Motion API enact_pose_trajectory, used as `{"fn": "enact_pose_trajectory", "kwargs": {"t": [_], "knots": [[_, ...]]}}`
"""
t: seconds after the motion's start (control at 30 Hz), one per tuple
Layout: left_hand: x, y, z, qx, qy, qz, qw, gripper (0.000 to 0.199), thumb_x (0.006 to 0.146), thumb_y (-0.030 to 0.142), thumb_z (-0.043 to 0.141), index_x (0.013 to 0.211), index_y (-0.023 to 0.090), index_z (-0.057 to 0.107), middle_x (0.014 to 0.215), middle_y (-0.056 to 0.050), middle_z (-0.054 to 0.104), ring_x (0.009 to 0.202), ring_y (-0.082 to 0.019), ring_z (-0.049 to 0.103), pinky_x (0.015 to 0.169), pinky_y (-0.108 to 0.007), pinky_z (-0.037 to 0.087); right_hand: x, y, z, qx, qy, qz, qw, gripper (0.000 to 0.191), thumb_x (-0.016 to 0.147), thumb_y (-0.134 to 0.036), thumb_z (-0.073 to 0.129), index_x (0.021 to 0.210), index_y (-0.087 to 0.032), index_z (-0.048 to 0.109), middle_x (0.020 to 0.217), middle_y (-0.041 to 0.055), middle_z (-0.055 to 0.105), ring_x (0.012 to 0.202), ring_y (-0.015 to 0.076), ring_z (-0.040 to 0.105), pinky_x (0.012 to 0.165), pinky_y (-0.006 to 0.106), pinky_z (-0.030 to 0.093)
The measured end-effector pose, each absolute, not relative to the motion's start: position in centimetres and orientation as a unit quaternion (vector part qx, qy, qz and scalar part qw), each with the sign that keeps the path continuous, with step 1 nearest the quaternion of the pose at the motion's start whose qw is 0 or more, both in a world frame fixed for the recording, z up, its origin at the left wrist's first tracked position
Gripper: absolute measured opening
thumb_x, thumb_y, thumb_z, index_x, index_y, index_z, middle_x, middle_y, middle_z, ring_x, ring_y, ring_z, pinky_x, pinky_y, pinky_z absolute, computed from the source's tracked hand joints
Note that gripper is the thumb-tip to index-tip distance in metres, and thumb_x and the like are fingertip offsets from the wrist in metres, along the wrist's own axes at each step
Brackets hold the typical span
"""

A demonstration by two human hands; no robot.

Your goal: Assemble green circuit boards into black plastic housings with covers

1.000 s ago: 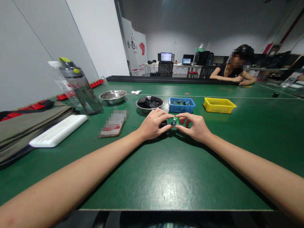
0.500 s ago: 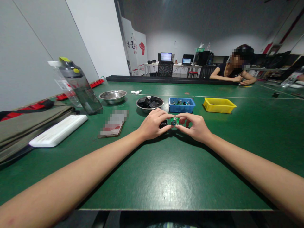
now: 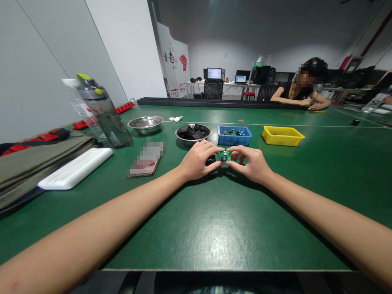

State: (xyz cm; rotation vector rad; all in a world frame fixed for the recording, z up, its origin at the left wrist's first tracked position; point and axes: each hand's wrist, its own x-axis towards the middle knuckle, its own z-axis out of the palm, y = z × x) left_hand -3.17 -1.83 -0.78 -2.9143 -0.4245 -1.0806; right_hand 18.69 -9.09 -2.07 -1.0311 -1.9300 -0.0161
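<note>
Nothing has visibly moved since the earlier frame: the left hand [image 3: 198,160] and right hand [image 3: 251,164] still pinch the small green circuit board [image 3: 226,156] between them, fingertips on its opposite sides, above the green table [image 3: 214,228]. A black piece [image 3: 211,160] shows just beside the left fingers. Beyond stand the metal bowl of black blocks [image 3: 193,141], the blue bin of small parts [image 3: 234,140] and, to the right, the yellow bin [image 3: 283,140].

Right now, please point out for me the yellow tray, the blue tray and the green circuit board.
Yellow tray [image 3: 282,140]: head view, front wall.
Blue tray [image 3: 233,140]: head view, front wall.
Green circuit board [image 3: 226,156]: head view, middle.
</note>
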Motion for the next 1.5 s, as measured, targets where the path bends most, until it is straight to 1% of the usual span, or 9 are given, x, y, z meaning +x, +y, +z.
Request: {"fn": "enact_pose_trajectory", "kwargs": {"t": [0.13, 0.3, 0.43, 0.57, 0.7, 0.83, 0.9, 1.07, 1.5], "knots": [[-3.0, -2.1, -0.8, -0.913, -0.149, -0.379, -0.017, 0.020, 0.092, 0.032, 0.064, 0.103, 0.015, 0.066, 0.099, -0.008, 0.072, 0.095, -0.022, 0.063, 0.088, -0.038, 0.048, 18.7, -9.1, -2.1, -0.429, -0.778, -0.015, 0.459, 0.027, 0.085, -0.031, 0.072, 0.107, -0.017, 0.069, 0.074, 0.0006, 0.071, 0.055, 0.0115, 0.059, 0.054, 0.023, 0.049], [-2.5, -3.0, -0.8, -0.893, -0.177, -0.404, -0.085, 0.013, 0.092, 0.028, 0.065, 0.087, 0.016, 0.068, 0.085, -0.005, 0.072, 0.081, -0.018, 0.063, 0.077, -0.031, 0.048, 18.6, -9.2, -2.1, -0.438, -0.765, -0.019, 0.472, 0.025, 0.084, -0.033, 0.073, 0.103, -0.017, 0.067, 0.072, 0.0011, 0.071, 0.055, 0.0129, 0.061, 0.054, 0.024, 0.049], [-2.2, -3.6, -0.8, -0.878, -0.196, -0.414, -0.139, 0.013, 0.091, 0.027, 0.066, 0.084, 0.016, 0.069, 0.083, -0.004, 0.072, 0.079, -0.017, 0.063, 0.075, -0.030, 0.047, 18.3, -9.4, -2.0, -0.440, -0.758, -0.025, 0.480, 0.023, 0.083, -0.037, 0.075, 0.090, -0.020, 0.063, 0.067, -0.0006, 0.069, 0.052, 0.0118, 0.058, 0.051, 0.023, 0.045], [-2.1, -3.9, -0.7, -0.871, -0.206, -0.406, -0.182, 0.011, 0.090, 0.026, 0.066, 0.084, 0.016, 0.067, 0.082, -0.004, 0.070, 0.077, -0.016, 0.062, 0.073, -0.029, 0.047, 18.1, -9.5, -1.9, -0.455, -0.758, -0.013, 0.467, 0.034, 0.081, -0.048, 0.076, 0.080, -0.022, 0.055, 0.068, 0.0000, 0.069, 0.051, 0.0116, 0.056, 0.051, 0.023, 0.044], [-2.2, -3.7, -0.6, -0.881, -0.191, -0.385, -0.199, 0.013, 0.092, 0.025, 0.059, 0.086, 0.015, 0.065, 0.081, -0.004, 0.067, 0.078, -0.016, 0.059, 0.073, -0.029, 0.045, 18.5, -9.4, -1.8, -0.444, -0.778, 0.003, 0.445, 0.040, 0.079, -0.053, 0.078, 0.093, -0.021, 0.057, 0.075, 0.0004, 0.070, 0.052, 0.0113, 0.056, 0.052, 0.024, 0.045], [-2.5, -3.1, -0.5, -0.898, -0.184, -0.354, -0.184, 0.014, 0.094, 0.025, 0.053, 0.087, 0.016, 0.062, 0.084, -0.004, 0.065, 0.081, -0.018, 0.057, 0.077, -0.031, 0.045, 19.0, -9.2, -1.7, -0.409, -0.814, -0.022, 0.412, 0.046, 0.086, -0.041, 0.073, 0.125, -0.022, 0.056, 0.084, 0.0004, 0.069, 0.056, 0.0113, 0.057, 0.056, 0.024, 0.047], [-2.7, -2.9, -0.5, -0.906, -0.180, -0.338, -0.177, 0.014, 0.094, 0.025, 0.051, 0.087, 0.017, 0.060, 0.086, -0.005, 0.065, 0.084, -0.019, 0.057, 0.080, -0.033, 0.045, 19.2, -9.2, -1.7, -0.385, -0.830, -0.040, 0.401, 0.042, 0.091, -0.035, 0.068, 0.130, -0.022, 0.056, 0.086, 0.0017, 0.069, 0.062, 0.0130, 0.060, 0.061, 0.025, 0.049], [-2.9, -2.6, -0.6, -0.918, -0.167, -0.315, -0.176, 0.018, 0.096, 0.030, 0.046, 0.091, 0.018, 0.058, 0.091, -0.006, 0.065, 0.087, -0.020, 0.056, 0.083, -0.035, 0.045, 19.2, -9.0, -1.7, -0.361, -0.845, -0.059, 0.389, 0.026, 0.093, -0.030, 0.063, 0.118, -0.022, 0.065, 0.089, 0.0046, 0.071, 0.073, 0.0162, 0.064, 0.068, 0.028, 0.053], [-2.9, -2.5, -0.6, -0.929, -0.147, -0.298, -0.160, 0.027, 0.100, 0.031, 0.039, 0.101, 0.018, 0.063, 0.097, -0.007, 0.068, 0.093, -0.021, 0.057, 0.089, -0.035, 0.045, 19.0, -9.0, -1.7, -0.345, -0.840, -0.098, 0.407, 0.019, 0.092, -0.027, 0.064, 0.110, -0.021, 0.067, 0.080, 0.0036, 0.070, 0.069, 0.0157, 0.063, 0.064, 0.027, 0.051]]}}
